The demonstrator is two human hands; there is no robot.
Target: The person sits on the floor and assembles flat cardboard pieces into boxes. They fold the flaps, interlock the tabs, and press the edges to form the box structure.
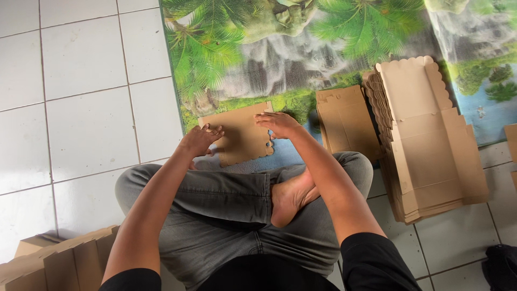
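A flat brown cardboard cut-out (243, 137) with a scalloped edge lies on the printed mat in front of my crossed legs. My left hand (201, 139) presses on its left edge, fingers bent down onto the card. My right hand (278, 124) rests on its upper right corner, fingers spread flat on the card. Both hands touch the same piece; neither lifts it.
A mat (301, 48) printed with palm trees and a waterfall covers the white tiled floor (81, 97). A small stack of flat cardboard (344, 121) and a tall stack of unfolded box blanks (425, 145) lie to the right. Folded cardboard boxes (59, 261) stand at lower left. A dark object (501, 264) sits at lower right.
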